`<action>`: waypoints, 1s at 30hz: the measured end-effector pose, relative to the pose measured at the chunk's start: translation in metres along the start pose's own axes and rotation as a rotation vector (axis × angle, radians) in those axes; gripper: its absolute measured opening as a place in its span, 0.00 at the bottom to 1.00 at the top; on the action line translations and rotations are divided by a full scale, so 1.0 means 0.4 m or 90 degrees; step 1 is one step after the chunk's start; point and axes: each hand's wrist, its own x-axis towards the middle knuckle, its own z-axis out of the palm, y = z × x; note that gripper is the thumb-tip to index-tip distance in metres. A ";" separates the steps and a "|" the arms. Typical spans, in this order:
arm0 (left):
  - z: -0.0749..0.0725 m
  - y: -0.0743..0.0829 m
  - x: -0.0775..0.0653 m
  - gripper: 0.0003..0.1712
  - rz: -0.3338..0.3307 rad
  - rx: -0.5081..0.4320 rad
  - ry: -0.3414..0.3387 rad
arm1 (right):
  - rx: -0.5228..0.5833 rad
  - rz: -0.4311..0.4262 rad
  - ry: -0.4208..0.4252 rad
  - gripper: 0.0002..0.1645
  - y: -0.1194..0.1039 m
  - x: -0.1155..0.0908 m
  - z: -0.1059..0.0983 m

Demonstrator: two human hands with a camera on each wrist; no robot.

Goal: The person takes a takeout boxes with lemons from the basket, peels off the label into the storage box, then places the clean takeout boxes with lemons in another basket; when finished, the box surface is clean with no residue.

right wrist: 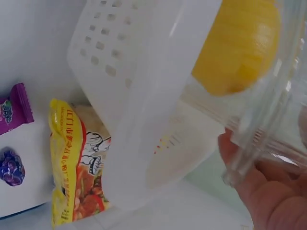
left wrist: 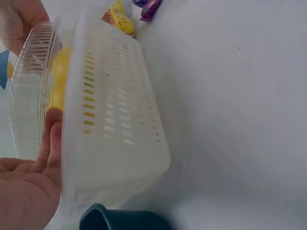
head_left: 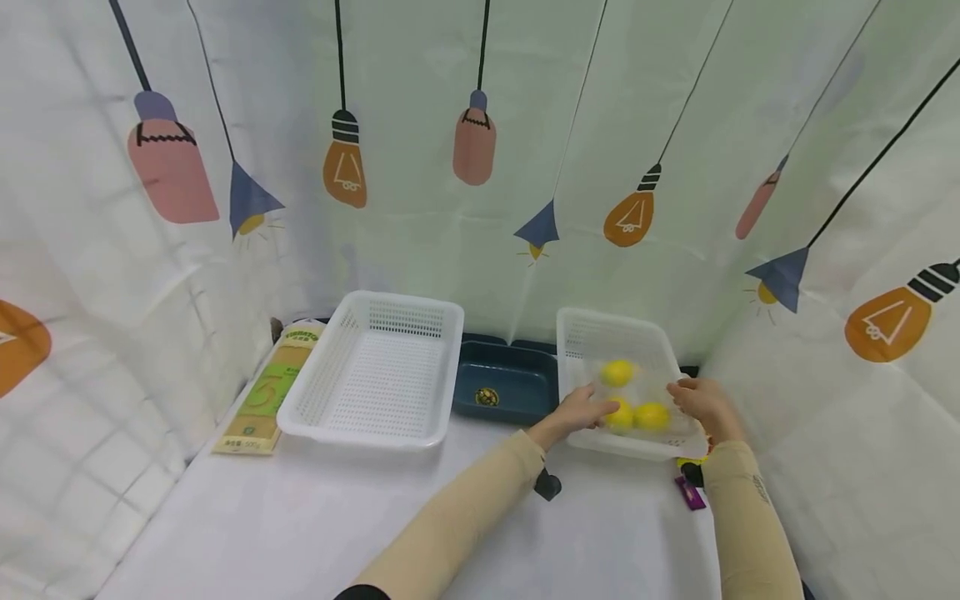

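At the right of the table, a white perforated plastic basket (head_left: 633, 448) has a clear plastic box (left wrist: 29, 103) with ribbed sides at its opening. Yellow lemons (head_left: 652, 416) show within the basket, close against the clear plastic; whether all lie inside the box I cannot tell. My left hand (head_left: 577, 414) holds the box's near left side, its fingers between box and basket rim in the left wrist view. On the opposite side my right hand (head_left: 703, 406) grips the clear box's edge between thumb and fingers. The fingers' far ends are partly hidden behind the plastic.
A dark teal tray (head_left: 540, 410) with a small round patterned item stands left of the basket. Further left are a larger white basket (head_left: 367, 367) and a green-and-tan packet (head_left: 273, 392). Near my right wrist lie a yellow food packet (right wrist: 72, 163) and purple wrapped sweets (right wrist: 17, 110).
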 end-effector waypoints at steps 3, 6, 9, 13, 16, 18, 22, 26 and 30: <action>0.019 -0.003 0.005 0.41 -0.021 0.008 0.036 | -0.004 -0.002 -0.045 0.44 -0.008 0.007 -0.004; 0.034 0.002 0.014 0.39 -0.034 0.040 0.061 | 0.006 -0.017 -0.085 0.40 -0.025 0.019 -0.013; 0.043 0.007 0.024 0.36 -0.041 0.072 0.075 | 0.008 -0.026 -0.121 0.39 -0.041 0.036 -0.020; 0.053 0.011 0.036 0.31 -0.045 0.093 0.085 | 0.021 0.010 -0.138 0.42 -0.050 0.053 -0.016; 0.057 0.010 0.044 0.29 -0.049 0.099 0.094 | 0.028 0.037 -0.140 0.42 -0.044 0.066 -0.001; 0.056 0.007 0.050 0.29 -0.056 0.107 0.101 | 0.022 0.041 -0.136 0.42 -0.039 0.076 0.011; 0.053 0.002 0.062 0.25 -0.073 0.121 0.111 | -0.004 0.043 -0.131 0.39 -0.030 0.086 0.027; 0.055 -0.002 0.077 0.20 -0.078 0.132 0.119 | 0.021 0.078 -0.140 0.39 -0.030 0.087 0.034; 0.061 0.000 0.079 0.12 -0.080 0.153 0.126 | 0.012 0.104 -0.134 0.40 -0.036 0.094 0.042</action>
